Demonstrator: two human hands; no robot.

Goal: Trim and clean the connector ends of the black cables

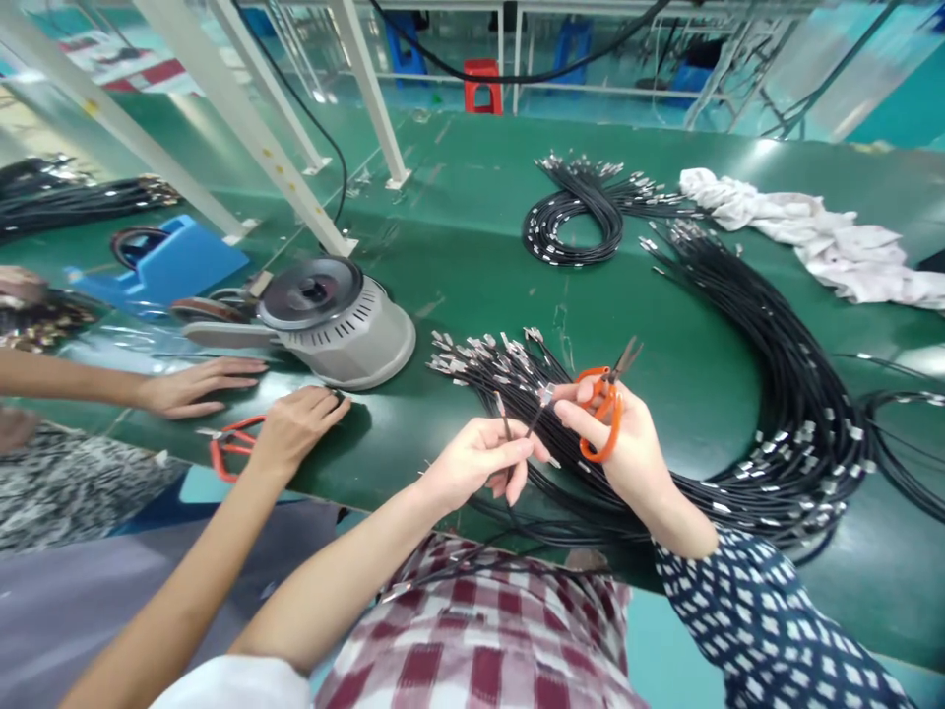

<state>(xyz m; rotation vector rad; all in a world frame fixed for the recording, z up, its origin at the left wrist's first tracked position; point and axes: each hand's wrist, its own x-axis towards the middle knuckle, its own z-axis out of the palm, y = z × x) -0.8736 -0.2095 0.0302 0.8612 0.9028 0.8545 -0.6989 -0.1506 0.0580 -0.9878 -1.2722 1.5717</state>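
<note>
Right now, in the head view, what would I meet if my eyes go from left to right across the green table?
Blue tape dispenser, grey device with round black top, wearer's left hand, orange-handled scissors, white cloth.

No lettering can be read. White tags (720, 508) dot the black cables (783, 364) right of the orange-handled scissors (609, 394), too small to decipher.

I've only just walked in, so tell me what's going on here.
The person's left hand holds thin cables near their tips, while the right hand grips orange-handled scissors. A large cable bundle curves across the green table at right. At left, a co-worker's hands are beside a gray machine.
</note>
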